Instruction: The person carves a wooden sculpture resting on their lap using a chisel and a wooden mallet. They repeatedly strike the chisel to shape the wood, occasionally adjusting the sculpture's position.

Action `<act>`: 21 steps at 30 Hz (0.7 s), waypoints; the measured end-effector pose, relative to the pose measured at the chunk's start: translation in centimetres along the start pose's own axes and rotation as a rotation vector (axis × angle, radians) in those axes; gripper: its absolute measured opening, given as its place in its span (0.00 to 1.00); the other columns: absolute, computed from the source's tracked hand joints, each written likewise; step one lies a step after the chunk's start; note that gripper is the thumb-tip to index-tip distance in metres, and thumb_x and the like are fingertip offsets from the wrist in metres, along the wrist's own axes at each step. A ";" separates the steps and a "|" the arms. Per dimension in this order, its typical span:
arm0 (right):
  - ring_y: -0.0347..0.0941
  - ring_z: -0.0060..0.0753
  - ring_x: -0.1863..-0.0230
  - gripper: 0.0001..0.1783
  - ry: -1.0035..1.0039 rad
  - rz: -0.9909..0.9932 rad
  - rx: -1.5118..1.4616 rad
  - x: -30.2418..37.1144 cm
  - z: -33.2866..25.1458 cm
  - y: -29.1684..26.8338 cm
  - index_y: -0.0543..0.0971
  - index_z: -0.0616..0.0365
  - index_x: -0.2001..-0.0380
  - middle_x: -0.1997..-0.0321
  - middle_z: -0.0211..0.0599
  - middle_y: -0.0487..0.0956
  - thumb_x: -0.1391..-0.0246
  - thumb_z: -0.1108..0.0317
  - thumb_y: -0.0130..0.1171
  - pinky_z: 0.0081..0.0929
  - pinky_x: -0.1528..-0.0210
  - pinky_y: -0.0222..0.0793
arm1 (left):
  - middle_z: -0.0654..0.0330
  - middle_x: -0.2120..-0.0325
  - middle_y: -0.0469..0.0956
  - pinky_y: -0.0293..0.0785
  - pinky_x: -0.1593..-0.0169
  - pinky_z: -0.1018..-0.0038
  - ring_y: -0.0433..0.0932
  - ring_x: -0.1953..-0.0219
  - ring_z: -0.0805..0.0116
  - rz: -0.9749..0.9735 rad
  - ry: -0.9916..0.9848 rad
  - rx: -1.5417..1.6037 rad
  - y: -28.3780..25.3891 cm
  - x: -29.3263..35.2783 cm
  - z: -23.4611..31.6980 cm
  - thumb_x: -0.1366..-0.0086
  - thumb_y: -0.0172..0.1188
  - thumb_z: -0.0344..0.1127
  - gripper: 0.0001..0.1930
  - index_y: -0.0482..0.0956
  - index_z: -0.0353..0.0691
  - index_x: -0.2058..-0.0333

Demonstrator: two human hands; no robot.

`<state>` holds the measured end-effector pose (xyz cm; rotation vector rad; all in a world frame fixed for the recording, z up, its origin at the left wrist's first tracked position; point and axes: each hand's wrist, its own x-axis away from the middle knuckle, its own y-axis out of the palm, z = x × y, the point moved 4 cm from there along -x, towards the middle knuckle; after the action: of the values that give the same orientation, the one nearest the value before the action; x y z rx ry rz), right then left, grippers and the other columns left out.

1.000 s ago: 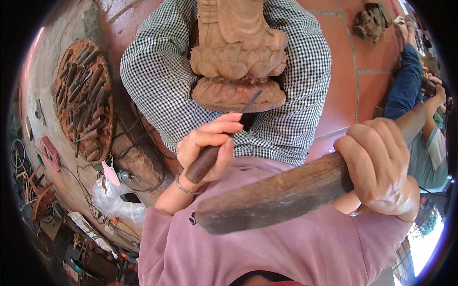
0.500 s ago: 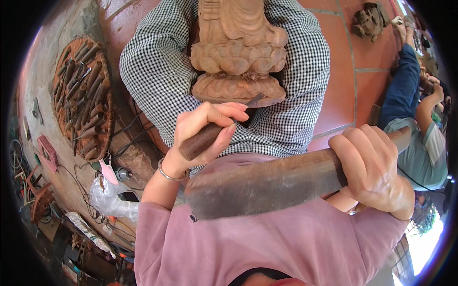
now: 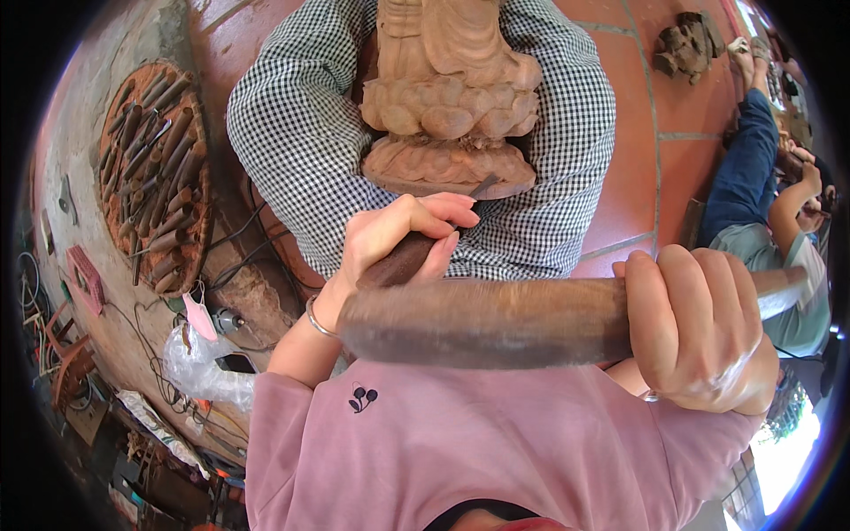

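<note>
Between my knees stands a carved wooden statue with a petalled base. My left hand is wrapped round the dark wooden handle of a carving chisel. Its metal tip lies at the lower rim of the base; whether it touches the wood I cannot tell. My right hand grips a thick wooden mallet, held level across my chest and slightly blurred. The mallet's far end is right by the butt of the chisel handle, just below it in the picture.
On the left lies a round tray full of wooden-handled chisels. Beside it are a plastic bag, a phone and cables. A carved wood piece rests on the tiled floor, far right. Another person sits at the right.
The mallet has swung up in the picture, toward the chisel handle. My left hand, the chisel and the statue appear shifted slightly to the right.
</note>
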<state>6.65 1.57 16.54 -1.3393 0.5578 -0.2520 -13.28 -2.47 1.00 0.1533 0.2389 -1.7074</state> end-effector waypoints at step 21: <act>0.70 0.34 0.77 0.31 -0.034 -0.379 -0.157 -0.4 0.5 -1.4 0.77 0.72 0.64 0.74 0.42 0.73 0.81 0.67 0.56 0.28 0.79 0.64 | 0.46 0.64 0.85 0.84 0.53 0.64 0.86 0.56 0.52 0.142 0.060 0.069 0.9 0.4 0.0 0.42 0.61 0.15 0.08 0.73 0.32 0.67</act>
<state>6.78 1.88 18.02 -1.5958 0.2955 -0.5015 -12.41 -2.95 0.90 0.2669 0.2091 -1.5719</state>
